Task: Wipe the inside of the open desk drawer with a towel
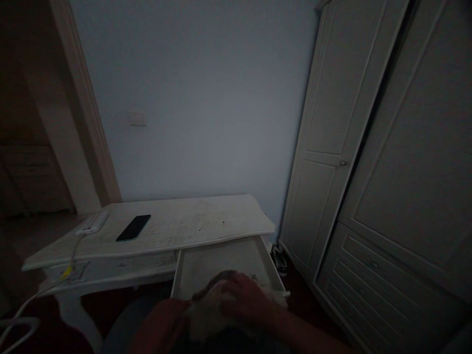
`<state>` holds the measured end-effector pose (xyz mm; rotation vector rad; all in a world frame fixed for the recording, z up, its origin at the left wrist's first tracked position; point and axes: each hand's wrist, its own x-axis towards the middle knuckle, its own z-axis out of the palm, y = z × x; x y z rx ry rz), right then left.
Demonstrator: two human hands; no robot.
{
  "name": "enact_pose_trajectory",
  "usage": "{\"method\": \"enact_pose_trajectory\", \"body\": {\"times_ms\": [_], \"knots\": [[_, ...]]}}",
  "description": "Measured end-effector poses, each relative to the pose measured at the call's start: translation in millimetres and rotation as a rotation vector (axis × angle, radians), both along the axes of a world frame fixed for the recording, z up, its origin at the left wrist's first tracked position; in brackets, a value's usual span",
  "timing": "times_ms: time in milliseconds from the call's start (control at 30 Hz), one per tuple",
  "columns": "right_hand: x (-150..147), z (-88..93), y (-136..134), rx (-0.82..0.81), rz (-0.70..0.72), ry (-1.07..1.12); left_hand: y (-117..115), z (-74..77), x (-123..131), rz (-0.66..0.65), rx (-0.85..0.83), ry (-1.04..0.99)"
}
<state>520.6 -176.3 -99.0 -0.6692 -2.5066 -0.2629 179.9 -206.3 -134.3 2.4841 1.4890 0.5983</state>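
A pale, soft-looking item (206,312) with a darker curved upper edge lies low in the head view, at the front of a pulled-out desk drawer (216,255). It looks like cloth or a bag, but the dim light hides its exact kind. My right hand (245,297) is closed over its upper right part, fingers bent. At its left side my left hand (164,319) is closed against the edge, its fingertips hidden in shadow. Small bits lie in the drawer just beyond my right hand.
On the white desk (191,216) lie a dark phone (133,227) and a white power strip (93,222), whose cable hangs over the left edge. A wardrobe (328,113) stands close on the right. Shoes (279,260) rest on the floor between desk and wardrobe.
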Motion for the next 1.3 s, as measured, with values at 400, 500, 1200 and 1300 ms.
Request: {"method": "enact_pose_trajectory", "body": {"times_ms": [400,500,1200,1300], "knots": [[3.2,82.9,60.4,-0.094,-0.308,0.544,5.0,21.5,53.0,0.007,-0.256,0.368],[10.4,49.9,55.2,-0.476,-0.271,-0.081,4.0,28.6,57.1,0.006,-0.262,0.370],[-64.8,-8.6,92.6,-0.512,-0.353,-0.263,9.2,33.3,64.5,-0.070,-0.231,0.432],[-2.3,4.7,90.8,-0.557,-0.589,-0.234,6.3,33.6,65.9,-0.070,-0.207,0.433]]}}
